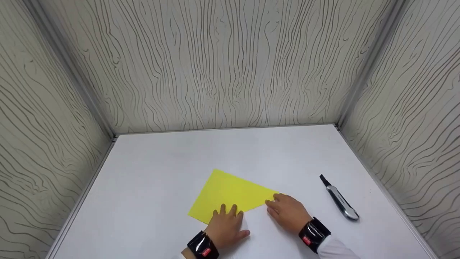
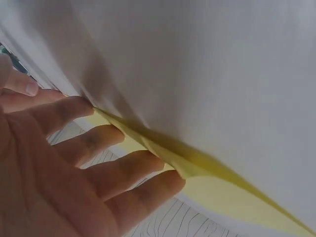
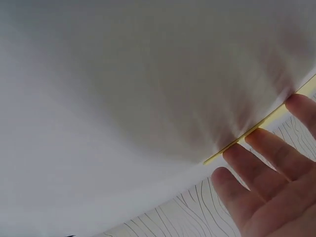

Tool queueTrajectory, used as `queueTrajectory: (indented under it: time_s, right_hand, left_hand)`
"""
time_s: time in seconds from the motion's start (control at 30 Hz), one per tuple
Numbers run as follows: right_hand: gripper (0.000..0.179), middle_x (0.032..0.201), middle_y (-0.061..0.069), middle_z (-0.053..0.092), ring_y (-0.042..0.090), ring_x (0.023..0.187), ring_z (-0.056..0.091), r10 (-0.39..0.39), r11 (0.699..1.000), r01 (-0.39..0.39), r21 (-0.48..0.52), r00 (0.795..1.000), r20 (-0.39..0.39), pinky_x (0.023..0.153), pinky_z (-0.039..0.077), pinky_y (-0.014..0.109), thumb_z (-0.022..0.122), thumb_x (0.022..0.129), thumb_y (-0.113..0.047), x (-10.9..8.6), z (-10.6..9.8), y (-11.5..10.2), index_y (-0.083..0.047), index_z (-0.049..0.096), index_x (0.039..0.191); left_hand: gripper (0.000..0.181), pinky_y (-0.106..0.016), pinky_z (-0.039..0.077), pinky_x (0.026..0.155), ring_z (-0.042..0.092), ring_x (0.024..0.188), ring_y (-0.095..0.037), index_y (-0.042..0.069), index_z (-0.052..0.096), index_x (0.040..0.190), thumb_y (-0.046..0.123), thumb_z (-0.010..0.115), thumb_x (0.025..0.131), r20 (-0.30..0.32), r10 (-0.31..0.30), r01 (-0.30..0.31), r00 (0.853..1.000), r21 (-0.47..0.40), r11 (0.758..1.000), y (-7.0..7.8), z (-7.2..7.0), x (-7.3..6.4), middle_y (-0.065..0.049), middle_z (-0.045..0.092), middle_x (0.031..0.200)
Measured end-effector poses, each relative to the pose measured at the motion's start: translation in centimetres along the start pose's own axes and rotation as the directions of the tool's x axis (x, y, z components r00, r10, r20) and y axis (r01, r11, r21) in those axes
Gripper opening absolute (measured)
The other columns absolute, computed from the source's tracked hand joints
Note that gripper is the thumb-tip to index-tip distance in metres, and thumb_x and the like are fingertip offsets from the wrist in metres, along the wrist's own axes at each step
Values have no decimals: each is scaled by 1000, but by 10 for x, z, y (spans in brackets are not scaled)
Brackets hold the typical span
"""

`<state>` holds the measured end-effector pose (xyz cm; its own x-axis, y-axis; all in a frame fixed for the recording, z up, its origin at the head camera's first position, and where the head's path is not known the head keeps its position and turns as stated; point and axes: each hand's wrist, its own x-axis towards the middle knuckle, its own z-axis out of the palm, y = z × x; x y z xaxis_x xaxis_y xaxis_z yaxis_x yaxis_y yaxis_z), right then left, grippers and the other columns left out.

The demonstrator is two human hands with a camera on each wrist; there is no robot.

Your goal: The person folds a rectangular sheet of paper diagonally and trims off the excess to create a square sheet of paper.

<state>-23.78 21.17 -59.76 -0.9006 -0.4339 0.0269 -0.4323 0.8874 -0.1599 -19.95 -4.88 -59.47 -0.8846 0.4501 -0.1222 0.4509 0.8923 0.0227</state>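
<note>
A sheet of yellow paper (image 1: 233, 190), folded to a pointed shape, lies flat on the white table. My left hand (image 1: 226, 230) rests with spread fingers on its near edge, the thumb out to the side on the table. On the paper's right-hand tip, my right hand (image 1: 289, 212) presses with its fingertips. In the left wrist view, the fingers (image 2: 143, 168) touch the folded edge of the paper (image 2: 212, 190), and its layers gape slightly there. The right wrist view has the paper edge (image 3: 307, 89) as a thin, flat strip under the fingers (image 3: 281, 153).
A utility knife (image 1: 343, 203) with a grey and black handle lies on the table (image 1: 161, 162) to the right of the right hand. Wood-patterned panels (image 1: 215, 64) stand at the back and along both sides.
</note>
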Motion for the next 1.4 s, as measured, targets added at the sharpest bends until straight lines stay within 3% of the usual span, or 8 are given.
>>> queueTrajectory:
  time_s: [0.13,0.23,0.37,0.5,0.7,0.97,1.23,1.4]
  right_hand:
    - [35,125,13,72,30,116,70,-17,999,16,-32,1000,-19,104,59,51,67,107,-33,-2,0,4,-10,78,132]
    - [36,113,7,70,23,103,66,-22,998,22,-64,1000,-6,98,60,47,68,107,-35,-3,0,5,-6,78,126]
    - [37,106,2,65,16,94,58,1,997,0,-82,1000,7,90,60,43,68,107,-38,-5,1,5,-7,79,125]
    - [40,105,0,63,13,92,53,20,998,-19,-57,999,28,86,59,39,68,107,-41,-6,2,5,-9,78,128]
    - [31,98,-1,62,13,87,49,-56,997,56,-44,998,-3,79,55,37,69,106,-36,-8,-1,13,-6,78,109]
    - [27,89,-4,56,11,81,45,-55,997,53,-49,998,-41,70,50,32,70,105,-34,-10,0,9,-8,76,97]
    - [31,96,-3,63,11,84,49,-34,999,34,-41,999,4,74,53,33,70,106,-36,-9,-2,6,-12,81,123]
    - [31,95,-3,62,11,83,48,-31,998,32,-52,999,19,74,52,33,70,105,-36,-7,-1,4,-12,81,121]
  left_hand:
    - [75,-66,48,116,58,144,-45,23,64,150,78,50,102,-36,15,-13,999,37,999,-4,1,1,-10,60,159]
    - [74,-63,49,116,62,137,-39,22,69,143,79,49,101,-60,20,-16,998,67,998,-5,1,2,-10,67,147]
    - [77,-51,59,102,64,123,-32,17,72,137,81,51,100,-62,17,-13,998,57,998,-4,-1,4,-10,70,131]
    - [84,-45,63,93,64,116,-29,11,72,139,82,53,98,-25,-9,9,1000,7,1000,-1,0,5,-10,69,129]
    - [87,-52,62,98,63,115,-29,2,72,135,79,58,97,22,-55,56,998,-76,996,-1,2,3,-12,68,127]
    - [81,-57,63,85,61,109,-31,1,75,124,76,57,99,-52,-96,91,994,-85,992,-1,2,-3,-14,66,119]
    - [81,-62,62,80,62,110,-34,4,75,126,78,57,99,-63,-116,109,991,-96,989,-1,2,-5,-15,67,124]
    - [76,-56,64,78,62,108,-35,6,77,123,75,57,100,-94,-97,88,991,-91,992,-5,3,-4,-19,67,123]
